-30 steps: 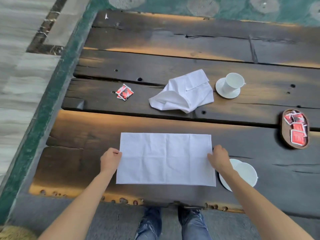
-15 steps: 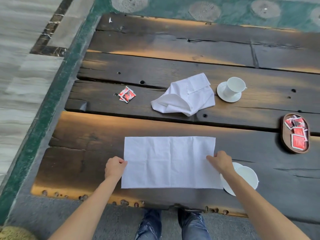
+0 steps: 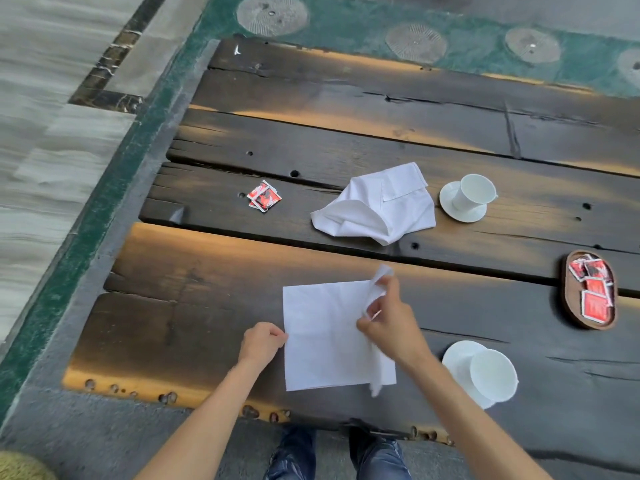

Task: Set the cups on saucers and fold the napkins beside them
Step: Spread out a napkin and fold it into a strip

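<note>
Napkin (image 3: pixel 322 337) lay flat on the table's (image 3: pixel 194 306) near plank, its right part lifted and partway over toward the left. Right hand (image 3: pixel 391 327) pinched that raised edge between thumb and fingers; left hand (image 3: pixel 261 344) sat at the napkin's left edge, fingers curled and pinching or pinning it, exact contact hard to tell. Risks, as I judged them: the raised flap was crumpled in the grip, so it could land skewed and leave the edges misaligned; if the left hand let go, the whole sheet could slide on the wood. Just right of the napkin stood the near cup (image 3: pixel 493 374) on its saucer (image 3: pixel 457 358), close to the right forearm, so a wide elbow swing could knock it. Beyond the napkin, a second napkin (image 3: pixel 377 206) lay bunched and unfolded, with the far cup (image 3: pixel 476 192) on its saucer (image 3: pixel 462 211) just right of it. Far left of the bunched napkin lay red sachets (image 3: pixel 265 196); well right of the flat napkin a wooden tray (image 3: pixel 568 296) held more. Printing on the sachets was too small to read; no other writing showed.
</note>
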Demonstrator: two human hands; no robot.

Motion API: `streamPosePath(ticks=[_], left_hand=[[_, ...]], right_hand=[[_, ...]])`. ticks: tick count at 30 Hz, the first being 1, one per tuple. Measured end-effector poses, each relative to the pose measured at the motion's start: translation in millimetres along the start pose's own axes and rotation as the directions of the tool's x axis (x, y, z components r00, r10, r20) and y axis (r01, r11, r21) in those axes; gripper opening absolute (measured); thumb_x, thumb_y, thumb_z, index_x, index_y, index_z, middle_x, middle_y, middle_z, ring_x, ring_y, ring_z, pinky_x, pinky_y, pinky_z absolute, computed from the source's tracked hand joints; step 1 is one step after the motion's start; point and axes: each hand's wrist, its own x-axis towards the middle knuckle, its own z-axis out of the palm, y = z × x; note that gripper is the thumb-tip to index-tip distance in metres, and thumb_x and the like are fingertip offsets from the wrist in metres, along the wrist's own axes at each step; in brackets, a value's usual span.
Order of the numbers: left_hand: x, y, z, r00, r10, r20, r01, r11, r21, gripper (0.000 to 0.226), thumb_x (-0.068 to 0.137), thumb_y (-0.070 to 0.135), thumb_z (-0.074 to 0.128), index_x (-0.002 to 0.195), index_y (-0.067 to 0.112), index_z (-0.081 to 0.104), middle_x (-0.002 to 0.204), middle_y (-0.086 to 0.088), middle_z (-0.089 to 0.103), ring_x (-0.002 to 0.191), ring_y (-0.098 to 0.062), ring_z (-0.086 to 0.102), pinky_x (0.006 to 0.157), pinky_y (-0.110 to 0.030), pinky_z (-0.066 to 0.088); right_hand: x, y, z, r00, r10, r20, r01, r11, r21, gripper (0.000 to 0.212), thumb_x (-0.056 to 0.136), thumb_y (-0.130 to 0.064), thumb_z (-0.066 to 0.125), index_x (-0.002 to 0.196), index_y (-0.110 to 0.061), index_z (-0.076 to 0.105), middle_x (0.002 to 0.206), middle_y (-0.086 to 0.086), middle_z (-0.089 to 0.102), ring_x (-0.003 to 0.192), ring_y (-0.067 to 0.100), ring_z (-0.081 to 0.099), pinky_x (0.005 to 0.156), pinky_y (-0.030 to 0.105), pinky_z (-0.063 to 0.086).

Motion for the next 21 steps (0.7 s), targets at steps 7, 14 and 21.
streamPosePath(ticks=[7, 14, 21], left_hand=[[3.5, -11.2, -0.4, 0.997, 0.029, 0.075, -0.02, 0.992, -0.121, 0.033, 0.1, 0.025, 0.05, 0.084, 0.013, 0.077, 0.082, -0.001, 0.073, 0.081, -0.02, 0.065, 0.082, -0.035, 0.054], [3.2, -18.5, -4.1, 0.995, 0.04, 0.087, -0.024, 0.985, -0.169, 0.04, 0.102, 0.031, 0.044, 0.082, 0.006, 0.068, 0.086, -0.005, 0.072, 0.082, -0.023, 0.069, 0.08, -0.041, 0.057], [1.8, -15.6, 1.1, 0.998, 0.032, 0.054, -0.011, 0.936, -0.352, 0.066, 0.093, 0.067, 0.034, 0.089, 0.01, 0.067, 0.089, -0.007, 0.071, 0.082, -0.021, 0.068, 0.077, -0.041, 0.056]], right_hand=[[-7.4, -33.3, 92.5, 0.978, -0.14, 0.155, 0.178, 0.947, -0.268, 0.054, 0.083, -0.03, 0.063, 0.114, -0.038, 0.02, 0.092, -0.003, 0.061, 0.054, 0.005, 0.047, 0.045, 0.016, 0.032], [9.4, -13.0, 116.2, 0.973, -0.118, 0.2, 0.185, 0.915, -0.36, 0.034, 0.095, -0.038, 0.05, 0.125, -0.024, 0.039, 0.116, 0.001, 0.063, 0.093, 0.019, 0.064, 0.074, 0.027, 0.049], [31.6, 53.4, 65.4, 0.995, 0.077, -0.056, -0.094, 0.886, -0.454, 0.028, 0.091, -0.03, 0.055, 0.108, -0.011, 0.045, 0.114, 0.009, 0.05, 0.099, 0.029, 0.052, 0.078, 0.041, 0.051]])
